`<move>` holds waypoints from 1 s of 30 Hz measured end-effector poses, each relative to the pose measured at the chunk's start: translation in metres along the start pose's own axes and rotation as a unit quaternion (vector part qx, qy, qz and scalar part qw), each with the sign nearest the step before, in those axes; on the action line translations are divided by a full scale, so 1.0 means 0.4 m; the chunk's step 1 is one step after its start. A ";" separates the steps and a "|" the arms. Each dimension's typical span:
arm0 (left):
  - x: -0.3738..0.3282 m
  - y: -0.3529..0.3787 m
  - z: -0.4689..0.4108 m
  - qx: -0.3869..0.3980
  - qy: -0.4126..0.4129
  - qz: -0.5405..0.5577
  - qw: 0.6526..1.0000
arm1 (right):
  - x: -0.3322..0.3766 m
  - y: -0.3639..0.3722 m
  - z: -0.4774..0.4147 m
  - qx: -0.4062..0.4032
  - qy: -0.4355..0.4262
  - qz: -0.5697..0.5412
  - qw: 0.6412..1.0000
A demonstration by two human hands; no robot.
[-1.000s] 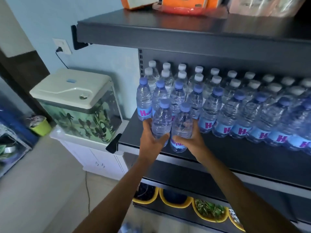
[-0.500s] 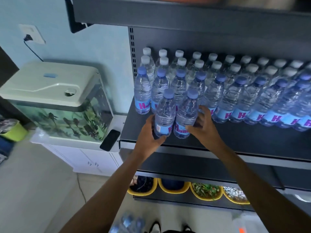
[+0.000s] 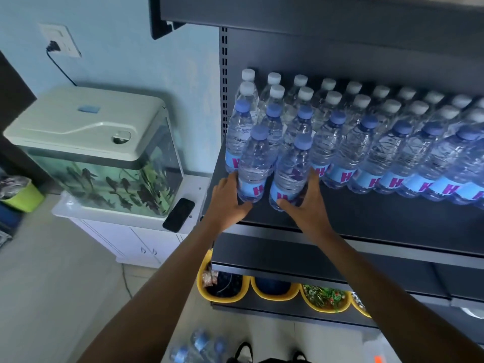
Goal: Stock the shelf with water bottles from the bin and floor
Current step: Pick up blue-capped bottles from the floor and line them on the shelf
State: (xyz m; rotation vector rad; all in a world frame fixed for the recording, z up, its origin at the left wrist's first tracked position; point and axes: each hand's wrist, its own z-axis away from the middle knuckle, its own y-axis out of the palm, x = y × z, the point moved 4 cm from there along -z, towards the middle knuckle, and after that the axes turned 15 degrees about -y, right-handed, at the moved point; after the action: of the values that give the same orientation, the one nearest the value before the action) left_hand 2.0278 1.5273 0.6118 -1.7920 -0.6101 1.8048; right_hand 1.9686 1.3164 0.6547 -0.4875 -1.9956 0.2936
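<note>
Our left hand [image 3: 230,203] curls round the base of the left front bottle [image 3: 252,163], thumb in front. Our right hand [image 3: 307,205] wraps the right front bottle [image 3: 290,171] the same way. Both bottles stand upright on the shelf [image 3: 379,216], just beside each other and close against the blue-capped row [image 3: 392,158]. White-capped bottles [image 3: 332,96] fill the back. Bare dark shelf runs from our thumbs to the front edge and off to the right before the row. The left front bottle sits near the shelf's left edge. Below, more bottles [image 3: 201,347] lie on the floor.
</note>
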 end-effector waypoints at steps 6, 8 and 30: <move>0.007 -0.016 -0.008 -0.089 -0.034 0.106 0.990 | 0.004 0.082 -0.018 0.002 0.010 -0.027 1.000; 0.017 -0.011 -0.014 -0.102 -0.050 0.120 0.986 | -0.001 0.106 -0.017 0.013 0.007 -0.030 0.999; 0.010 -0.024 -0.010 -0.089 -0.082 0.140 0.983 | -0.056 0.155 -0.035 -0.019 0.031 0.069 0.997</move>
State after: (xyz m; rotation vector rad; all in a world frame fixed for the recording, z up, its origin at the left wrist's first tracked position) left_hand 2.0325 1.5372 0.6149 -1.9384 -0.6253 2.1633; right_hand 2.0032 1.3613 0.6179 -0.6533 -1.9125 0.3230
